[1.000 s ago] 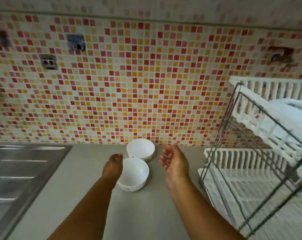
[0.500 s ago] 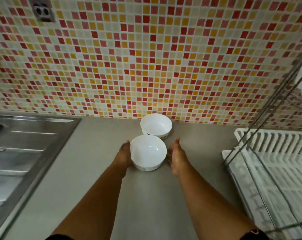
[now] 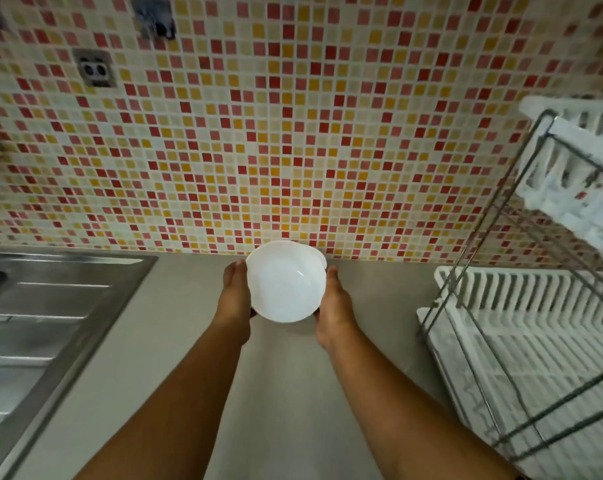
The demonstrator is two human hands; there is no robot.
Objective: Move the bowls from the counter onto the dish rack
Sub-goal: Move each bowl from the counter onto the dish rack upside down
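Note:
A white bowl [image 3: 284, 284] is held between both hands above the grey counter [image 3: 175, 341]. My left hand [image 3: 236, 296] presses its left side and my right hand [image 3: 333, 306] its right side. Behind it, only the rim of a second white bowl [image 3: 320, 257] shows, close to the tiled wall; whether the held bowl touches it I cannot tell. The white dish rack [image 3: 521, 341] with its metal frame stands at the right, with a lower tray and an upper tier.
A stainless steel sink and drainboard [image 3: 50, 323] fill the left side. The mosaic tile wall [image 3: 293, 133] runs along the back, with a socket [image 3: 95, 69] on it. Metal rack bars [image 3: 494, 216] slant across the right.
Both hands have closed on the near bowl and raised it off the counter, so that it now covers most of the far bowl. The view has tilted up slightly.

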